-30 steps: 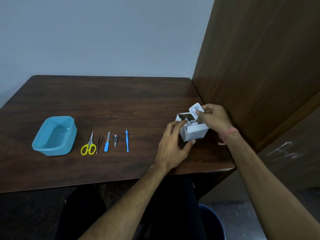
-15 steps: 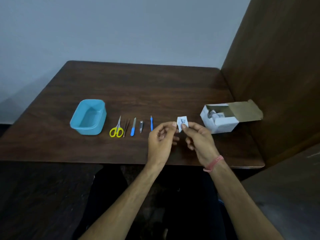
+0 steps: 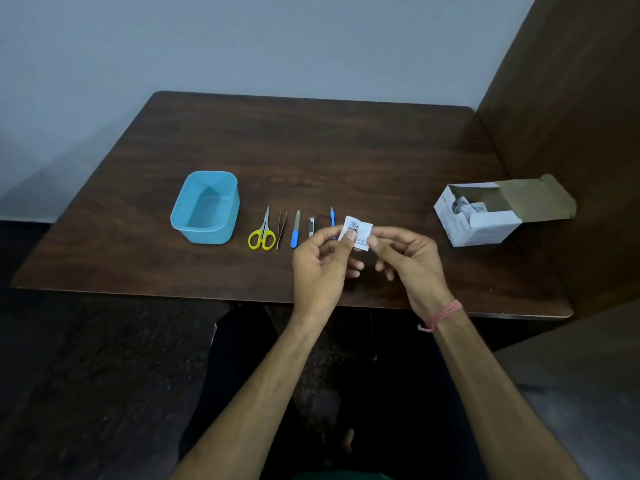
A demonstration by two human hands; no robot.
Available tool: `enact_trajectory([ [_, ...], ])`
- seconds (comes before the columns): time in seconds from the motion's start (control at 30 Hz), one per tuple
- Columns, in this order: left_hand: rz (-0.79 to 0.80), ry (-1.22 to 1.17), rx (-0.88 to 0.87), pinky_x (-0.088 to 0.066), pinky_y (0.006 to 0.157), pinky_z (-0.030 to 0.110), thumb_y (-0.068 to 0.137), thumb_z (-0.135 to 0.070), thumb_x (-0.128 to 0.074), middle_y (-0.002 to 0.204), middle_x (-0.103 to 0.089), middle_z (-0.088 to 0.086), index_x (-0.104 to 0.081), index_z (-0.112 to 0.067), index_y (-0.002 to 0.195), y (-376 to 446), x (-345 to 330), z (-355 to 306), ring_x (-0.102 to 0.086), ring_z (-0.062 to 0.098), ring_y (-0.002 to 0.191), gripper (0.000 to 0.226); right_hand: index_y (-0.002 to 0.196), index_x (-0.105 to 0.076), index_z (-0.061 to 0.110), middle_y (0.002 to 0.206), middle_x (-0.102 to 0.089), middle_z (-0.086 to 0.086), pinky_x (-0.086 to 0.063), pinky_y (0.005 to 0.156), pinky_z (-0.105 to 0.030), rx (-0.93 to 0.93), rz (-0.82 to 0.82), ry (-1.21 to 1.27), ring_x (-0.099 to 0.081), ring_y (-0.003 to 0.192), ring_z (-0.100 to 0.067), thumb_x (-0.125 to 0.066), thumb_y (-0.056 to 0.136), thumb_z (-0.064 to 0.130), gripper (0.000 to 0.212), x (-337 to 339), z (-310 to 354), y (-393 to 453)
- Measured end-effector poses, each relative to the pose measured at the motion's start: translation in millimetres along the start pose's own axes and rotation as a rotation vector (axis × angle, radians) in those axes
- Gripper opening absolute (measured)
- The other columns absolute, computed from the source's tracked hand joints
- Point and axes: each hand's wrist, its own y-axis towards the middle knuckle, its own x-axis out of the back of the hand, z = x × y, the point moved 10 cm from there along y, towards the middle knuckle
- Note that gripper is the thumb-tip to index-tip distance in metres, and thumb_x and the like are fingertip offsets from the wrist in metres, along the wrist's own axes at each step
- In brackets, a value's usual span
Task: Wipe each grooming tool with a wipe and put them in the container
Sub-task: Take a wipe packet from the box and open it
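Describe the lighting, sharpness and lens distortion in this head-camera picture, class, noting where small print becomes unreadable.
Head view: dim, even light, no glare; the table edges splay from wide-angle distortion; the scissors look sharp; print on the wipe sachet pinched by the left hand and right hand is too small to read.

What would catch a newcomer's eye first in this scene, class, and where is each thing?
First, the two hands at the table's near edge, left hand and right hand, pinching a small white wipe packet between them. Next, the bright blue container at the left, with the yellow-handled scissors beside it. At the right lies an open white box.
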Motion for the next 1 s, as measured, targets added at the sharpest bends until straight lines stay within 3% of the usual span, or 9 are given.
enact_trajectory([
  [0.1, 0.032, -0.012, -0.033, -0.063, 0.056, 0.028, 0.111, -0.019, -0.072, 0.09, -0.082, 0.009, -0.076, -0.007, 0.124, -1.6, -1.0, 1.6, -0.073, 0.016, 0.06, 0.018, 0.114, -0.083, 0.008, 0.095, -0.082, -0.01, -0.042, 0.048, -0.02, 0.03, -0.024, 0.011, -0.06, 0.057, -0.008, -0.081, 0.091, 0.023, 0.027, 1.7, -2.8, -2.8],
  [0.27, 0.071, -0.003, -0.051, -0.064, 0.055, 0.029, 0.113, -0.017, -0.068, 0.088, -0.081, 0.005, -0.075, -0.011, 0.122, 1.7, 3.4, 1.0, -0.073, 0.016, 0.059, 0.013, 0.111, -0.082, 0.008, 0.09, -0.083, -0.003, -0.043, 0.047, -0.018, 0.038, -0.022, -0.036, -0.061, 0.057, -0.007, -0.075, 0.1, 0.005, 0.013, 0.4, -2.5, -1.0],
  [0.37, 0.067, -0.012, -0.044, -0.063, 0.054, 0.028, 0.114, -0.017, -0.068, 0.09, -0.082, 0.004, -0.075, -0.014, 0.122, 2.7, 3.8, 2.2, -0.072, 0.013, 0.058, 0.011, 0.114, -0.081, 0.008, 0.1, -0.084, -0.007, -0.043, 0.047, -0.019, 0.017, 0.002, -0.062, -0.065, 0.061, -0.009, -0.074, 0.101, 0.008, 0.015, -2.4, -3.2, 2.5],
  [0.53, 0.064, 0.019, -0.028, -0.061, 0.052, 0.027, 0.115, -0.018, -0.066, 0.089, -0.081, 0.003, -0.074, -0.003, 0.13, 5.7, 3.4, 3.9, -0.069, 0.012, 0.055, 0.023, 0.113, -0.081, 0.012, 0.099, -0.082, -0.001, -0.046, 0.051, -0.019, -0.015, 0.039, -0.078, -0.066, 0.066, -0.008, -0.072, 0.104, 0.01, 0.013, -4.8, -3.4, 4.3],
  [0.8, 0.046, 0.056, -0.07, -0.06, 0.05, 0.027, 0.115, -0.018, -0.065, 0.088, -0.08, 0.002, -0.076, -0.015, 0.126, 2.2, 2.2, -2.1, -0.066, 0.011, 0.054, 0.015, 0.109, -0.081, 0.014, 0.097, -0.081, 0.003, -0.049, 0.051, -0.02, -0.067, 0.145, -0.095, -0.064, 0.069, -0.007, -0.069, 0.104, 0.005, 0.015, -8.4, -4.3, 5.5],
  [1.0, 0.01, 0.072, -0.055, -0.061, 0.051, 0.027, 0.114, -0.017, -0.066, 0.093, -0.081, 0.006, -0.074, -0.002, 0.132, 2.1, 6.1, -3.6, -0.068, 0.011, 0.054, 0.025, 0.109, -0.083, 0.012, 0.098, -0.081, -0.001, -0.052, 0.053, -0.022, -0.085, 0.135, -0.064, -0.064, 0.069, -0.01, -0.072, 0.104, 0.009, 0.012, -9.7, -3.1, 5.2],
])
